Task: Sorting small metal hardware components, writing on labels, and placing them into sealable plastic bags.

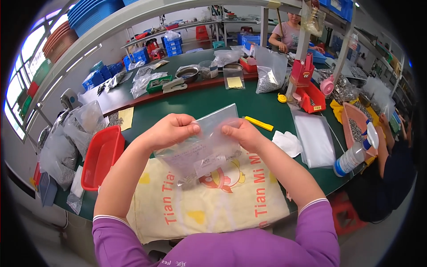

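My left hand (171, 132) and my right hand (245, 134) hold a clear plastic bag (189, 156) by its upper part, thumbs on the near side. Small pieces, too blurred to name, lie in the bottom of the bag, and a label with writing shows through it. Both hands are closed on the plastic. Below the bag a cream printed cloth (153, 213) covers the near edge of the green table (187, 107). Just beyond my right hand lies a yellow strip-shaped thing (259, 123), with a crumpled white tissue (287, 143) to its right.
At left, a red plastic tray (103, 158) stands beside bulging bags of small parts (60, 155). To the right are flat clear bags (313, 138), a spray bottle (349, 159) and a red bin (311, 99). One person works across the table; another is at far right.
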`<state>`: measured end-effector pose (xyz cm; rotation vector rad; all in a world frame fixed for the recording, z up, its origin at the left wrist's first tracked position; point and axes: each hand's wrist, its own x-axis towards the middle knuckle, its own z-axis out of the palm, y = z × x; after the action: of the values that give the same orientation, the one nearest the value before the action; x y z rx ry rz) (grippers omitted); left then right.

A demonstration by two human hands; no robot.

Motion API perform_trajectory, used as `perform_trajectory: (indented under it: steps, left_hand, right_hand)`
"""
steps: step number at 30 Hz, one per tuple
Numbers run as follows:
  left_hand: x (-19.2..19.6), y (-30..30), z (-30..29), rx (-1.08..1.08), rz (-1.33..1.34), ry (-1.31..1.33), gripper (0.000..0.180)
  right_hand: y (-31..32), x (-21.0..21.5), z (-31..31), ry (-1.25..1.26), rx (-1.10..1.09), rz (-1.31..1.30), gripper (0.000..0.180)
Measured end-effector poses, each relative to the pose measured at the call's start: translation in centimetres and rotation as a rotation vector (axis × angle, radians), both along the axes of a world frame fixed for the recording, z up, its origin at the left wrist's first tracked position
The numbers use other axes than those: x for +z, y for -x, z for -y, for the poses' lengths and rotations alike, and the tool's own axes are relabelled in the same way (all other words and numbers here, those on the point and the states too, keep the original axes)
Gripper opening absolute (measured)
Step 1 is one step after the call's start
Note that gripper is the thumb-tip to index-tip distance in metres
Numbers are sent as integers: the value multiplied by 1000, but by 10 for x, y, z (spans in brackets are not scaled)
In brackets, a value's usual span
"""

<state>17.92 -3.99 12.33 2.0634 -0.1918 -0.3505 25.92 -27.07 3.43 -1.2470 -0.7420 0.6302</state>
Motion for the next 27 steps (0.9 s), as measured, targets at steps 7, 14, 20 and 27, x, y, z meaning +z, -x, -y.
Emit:
perform_trajectory:
  steps: [7, 14, 20, 27]
  left_hand:
    - [-12, -62, -53, 42, 32, -123, 24]
    - [-5, -82, -73, 195, 30, -238, 21]
    - [38, -65, -72, 234, 190, -421, 23]
    - [7, -46, -96, 572, -70, 88, 22]
  right_hand:
    - [-56, 5, -40, 120, -126, 17, 34]
    - [-74, -5, -70, 212, -369, -157, 30]
    - [-87, 27, -94, 182, -237, -211, 38]
    - [-143, 39, -133, 317, 140, -220, 39]
